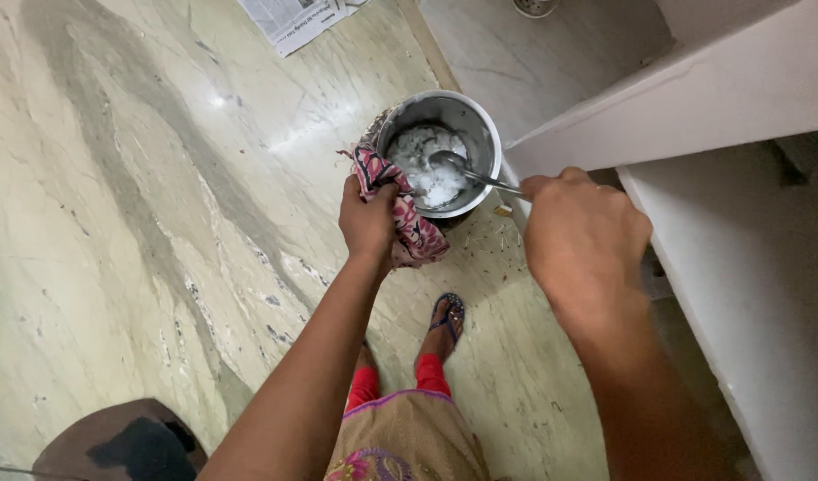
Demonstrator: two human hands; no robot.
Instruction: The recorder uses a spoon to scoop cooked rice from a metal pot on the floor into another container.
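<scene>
A steel pot (480, 125) with white, foamy contents stands on the marble floor. My left hand (366, 218) grips its near-left rim through a pink patterned cloth (418, 233). My right hand (580, 233) is closed on the handle of a metal spoon (467, 171), whose bowl rests in the white contents. Both arms reach down from the bottom of the view.
A white ledge or counter (729, 267) runs along the right side, close to the pot. A newspaper (293, 18) lies on the floor at the top. My sandalled foot (444, 322) stands just below the pot. A dark round object (124, 441) sits at bottom left.
</scene>
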